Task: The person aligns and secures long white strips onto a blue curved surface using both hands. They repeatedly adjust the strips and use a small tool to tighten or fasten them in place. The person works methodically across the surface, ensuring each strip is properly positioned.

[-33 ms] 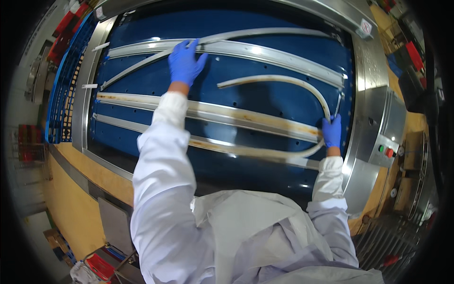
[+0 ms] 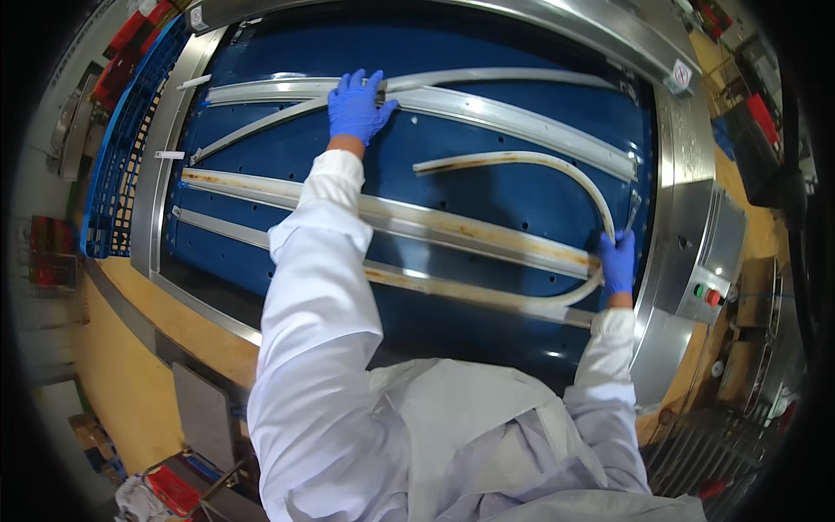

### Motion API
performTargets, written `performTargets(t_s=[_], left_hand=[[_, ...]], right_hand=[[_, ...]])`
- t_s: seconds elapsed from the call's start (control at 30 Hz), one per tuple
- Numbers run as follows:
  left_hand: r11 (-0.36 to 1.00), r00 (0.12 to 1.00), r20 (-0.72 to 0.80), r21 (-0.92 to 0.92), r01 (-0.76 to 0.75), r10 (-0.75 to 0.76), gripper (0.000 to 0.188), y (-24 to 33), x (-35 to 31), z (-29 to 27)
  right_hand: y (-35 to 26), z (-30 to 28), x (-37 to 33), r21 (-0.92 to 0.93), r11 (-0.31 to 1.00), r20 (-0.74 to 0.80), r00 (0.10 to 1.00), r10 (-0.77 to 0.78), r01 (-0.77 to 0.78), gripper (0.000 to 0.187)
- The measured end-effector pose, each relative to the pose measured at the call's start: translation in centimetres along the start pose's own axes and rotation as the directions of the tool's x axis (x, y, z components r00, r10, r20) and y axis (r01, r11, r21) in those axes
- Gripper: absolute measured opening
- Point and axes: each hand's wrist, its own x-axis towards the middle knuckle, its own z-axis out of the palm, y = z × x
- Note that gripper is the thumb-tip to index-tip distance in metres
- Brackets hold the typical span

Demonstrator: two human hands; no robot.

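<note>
My left hand (image 2: 358, 108), in a blue glove, lies with fingers spread where a thin grey strip (image 2: 261, 128) crosses a wide metal rail (image 2: 513, 122). The strip runs under the palm. At the right, my right hand (image 2: 617, 265), gloved too, is closed around the bend of a flexible off-white strip (image 2: 522, 157) with brown stains. This strip curls back on itself, and its lower part lies along a flat metal bar (image 2: 222, 228). Between the hands rests another stained rail (image 2: 435, 222). A small thin metal piece (image 2: 633, 205) shows just beyond my right hand.
Everything lies on a dark blue surface (image 2: 487, 335) in a steel frame (image 2: 674, 148). A control box with green and red buttons (image 2: 713, 297) stands at the right. At the left leans a blue plastic crate (image 2: 122, 174); a folded grey chair (image 2: 204, 409) is at the lower left.
The whole view has shifted slightly. My left hand has slid a little to the right along the rail. My right hand keeps its grip on the bent strip.
</note>
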Motion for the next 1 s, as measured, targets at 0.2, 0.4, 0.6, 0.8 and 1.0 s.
performTargets(t_s=[0.2,0.4,0.6,0.8,1.0], left_hand=[[0.975,0.944,0.31,-0.217,-0.045,0.112,0.053,-3.9,0.3,3.8],[0.929,0.931,0.198,-0.273,-0.249,0.307,0.045,-5.5,1.0,4.9],[0.85,0.884,0.164,-0.397,-0.348,0.438,0.03,-5.1,-1.9,3.1],[0.747,0.766,0.002,-0.221,-0.627,0.643,0.008,-1.8,-4.9,1.4],[0.807,0.855,-0.045,-0.308,-0.504,0.517,0.017,-3.2,-5.0,1.6]], right_hand=[[-12.9,-5.0,-8.2,0.093,0.987,0.162,0.98,0.113,-0.129,0.021],[-6.3,-2.7,-14.4,-0.129,0.96,0.104,0.959,0.263,-0.25,0.055],[-4.6,1.9,-15.6,-0.441,0.881,-0.032,0.978,-0.208,0.173,0.035],[-6.3,-0.2,-13.1,-0.684,0.55,0.25,0.862,-0.441,0.48,0.035],[-10.6,6.0,-10.6,-0.599,0.661,0.081,0.855,-0.512,0.453,0.033]])
